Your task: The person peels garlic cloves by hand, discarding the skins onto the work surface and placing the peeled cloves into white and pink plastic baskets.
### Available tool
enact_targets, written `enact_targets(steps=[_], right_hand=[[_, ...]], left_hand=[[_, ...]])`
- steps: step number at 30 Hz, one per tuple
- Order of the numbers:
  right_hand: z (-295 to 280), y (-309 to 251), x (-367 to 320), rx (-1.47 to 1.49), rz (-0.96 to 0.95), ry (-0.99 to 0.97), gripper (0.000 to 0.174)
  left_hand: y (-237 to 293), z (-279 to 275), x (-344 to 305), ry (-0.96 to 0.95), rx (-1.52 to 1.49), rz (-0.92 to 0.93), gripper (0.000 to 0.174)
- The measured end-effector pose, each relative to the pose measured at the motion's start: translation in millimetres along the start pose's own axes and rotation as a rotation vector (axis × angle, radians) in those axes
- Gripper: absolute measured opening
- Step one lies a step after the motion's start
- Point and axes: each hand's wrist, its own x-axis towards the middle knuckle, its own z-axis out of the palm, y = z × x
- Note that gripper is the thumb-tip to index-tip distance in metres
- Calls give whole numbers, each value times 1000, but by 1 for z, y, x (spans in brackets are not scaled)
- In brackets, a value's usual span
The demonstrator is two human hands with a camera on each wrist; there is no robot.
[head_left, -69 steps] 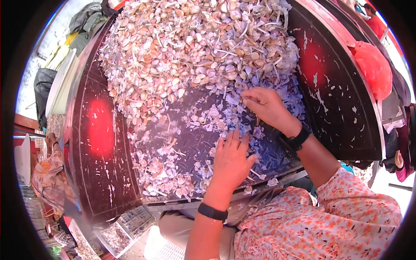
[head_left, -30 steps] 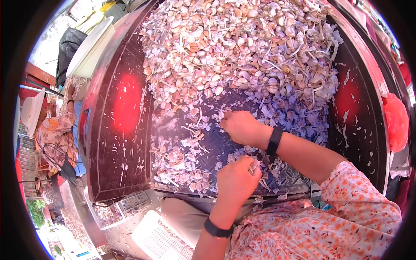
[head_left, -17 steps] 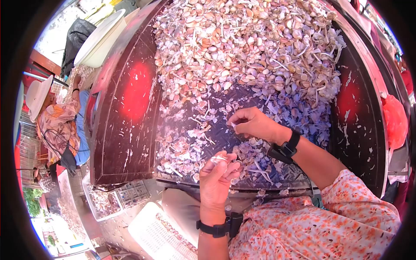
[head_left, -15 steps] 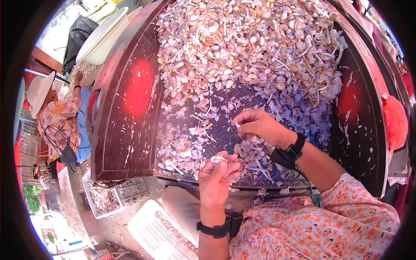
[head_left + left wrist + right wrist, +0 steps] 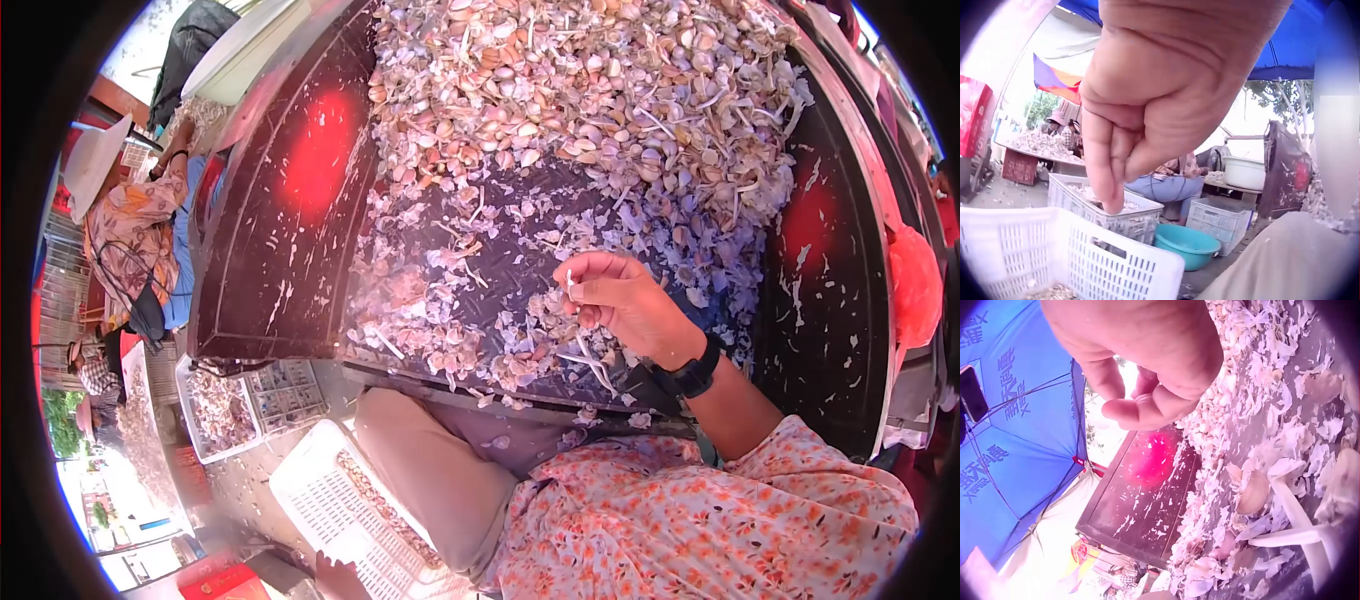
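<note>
In the head view my right hand (image 5: 640, 310) is raised over the near part of a dark metal tray (image 5: 480, 300). Its thumb and index finger pinch a small white piece of garlic skin (image 5: 570, 279). Under and around it lie loose garlic skins (image 5: 520, 365) and pale stems. A large heap of garlic cloves (image 5: 560, 90) fills the tray's far part. The left wrist view has my left hand (image 5: 1147, 100) over a white slatted basket (image 5: 1116, 262), fingers close together and pointing down, with nothing visible in them. Some cloves (image 5: 1054, 292) lie at the basket's bottom.
High dark side panels (image 5: 285, 220) flank the tray. A red plastic bag (image 5: 915, 285) hangs at the right. Beyond the basket stand another white crate (image 5: 1104, 212) and a teal basin (image 5: 1188, 244). A person in a hat (image 5: 135, 235) works at the left.
My left hand, which held garlic over the tray's near edge, has moved down and left to the basket. My right hand keeps its pinch and has shifted slightly right in view.
</note>
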Motion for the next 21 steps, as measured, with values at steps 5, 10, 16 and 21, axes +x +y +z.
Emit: enact_targets(steps=[5,10,16,21], right_hand=[[53,33,-16,-87,23,-292,19],[101,79,-53,-715,-333,-496,30],[85,85,-62,-944,-574,-489,26],[30,63,-11,-1276,-642,-130,14]], left_hand=[[118,40,-103,-253,-569,167,35],[188,64,-156,-588,-958,257,31],[164,81,-147,-627,-964,138,22],[165,88,-144,-669,-932,86,18]])
